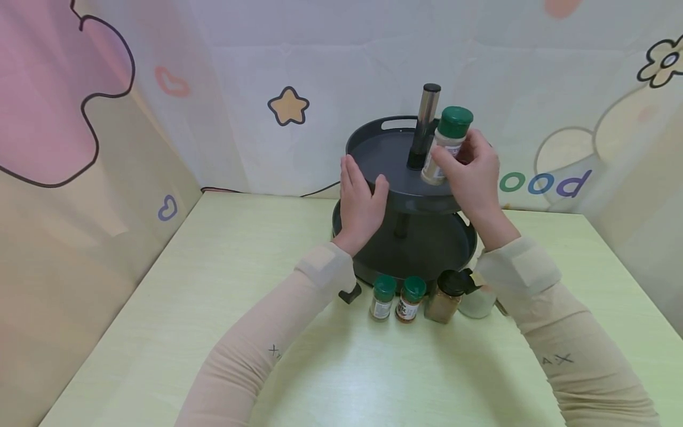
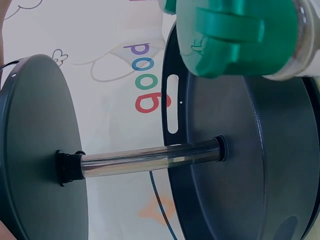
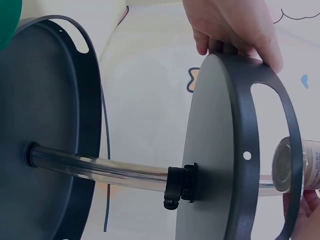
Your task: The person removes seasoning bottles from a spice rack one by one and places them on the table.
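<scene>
My right hand (image 1: 477, 172) holds a clear spice jar (image 1: 450, 142) with a green cap, its fingers and thumb around the body. The jar is tilted over the right side of the upper tray (image 1: 381, 154) of a dark two-tier stand, beside the post (image 1: 425, 121). In the right wrist view, the base of this jar (image 3: 283, 165) shows through the tray's handle slot. My left hand (image 1: 361, 207) touches the upper tray's left rim with its fingers straight and thumb apart. Below sits the lower tray (image 1: 427, 246).
In front of the stand are two small green-capped jars (image 1: 381, 303), a black-lidded jar (image 1: 444, 305) and a pale round container (image 1: 477, 302), partly hidden by the right sleeve. A small black piece (image 1: 350, 293) lies near the left sleeve. A patterned cloth (image 1: 240, 89) hangs behind the table.
</scene>
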Available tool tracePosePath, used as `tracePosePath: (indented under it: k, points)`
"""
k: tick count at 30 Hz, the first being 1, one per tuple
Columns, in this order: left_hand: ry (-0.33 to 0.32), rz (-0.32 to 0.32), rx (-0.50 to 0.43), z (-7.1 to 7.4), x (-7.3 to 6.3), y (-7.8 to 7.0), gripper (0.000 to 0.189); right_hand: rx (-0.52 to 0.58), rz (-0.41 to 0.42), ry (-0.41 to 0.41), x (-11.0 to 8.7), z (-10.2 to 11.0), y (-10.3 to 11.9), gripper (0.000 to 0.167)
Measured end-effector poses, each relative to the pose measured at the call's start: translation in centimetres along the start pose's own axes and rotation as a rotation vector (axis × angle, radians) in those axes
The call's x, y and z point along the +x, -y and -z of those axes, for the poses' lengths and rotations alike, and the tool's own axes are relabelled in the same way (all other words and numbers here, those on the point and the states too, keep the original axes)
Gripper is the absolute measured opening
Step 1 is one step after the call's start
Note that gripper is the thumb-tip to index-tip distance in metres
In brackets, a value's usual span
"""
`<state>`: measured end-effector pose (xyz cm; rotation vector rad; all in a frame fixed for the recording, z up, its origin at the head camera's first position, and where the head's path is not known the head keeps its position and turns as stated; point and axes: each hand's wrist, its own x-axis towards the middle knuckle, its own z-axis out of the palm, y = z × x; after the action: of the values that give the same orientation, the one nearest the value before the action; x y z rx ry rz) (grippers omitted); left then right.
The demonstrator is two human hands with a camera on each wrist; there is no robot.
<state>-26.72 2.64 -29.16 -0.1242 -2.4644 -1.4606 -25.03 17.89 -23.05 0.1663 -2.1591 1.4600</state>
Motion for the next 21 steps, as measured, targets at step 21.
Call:
tracePosePath:
  k: [21]
  points:
    - [-0.002, -0.007, -0.004, 0.0, -0.1, 0.0, 0.071, 0.046, 0.076, -0.042, -2.6, 2.8, -0.3, 0.03]
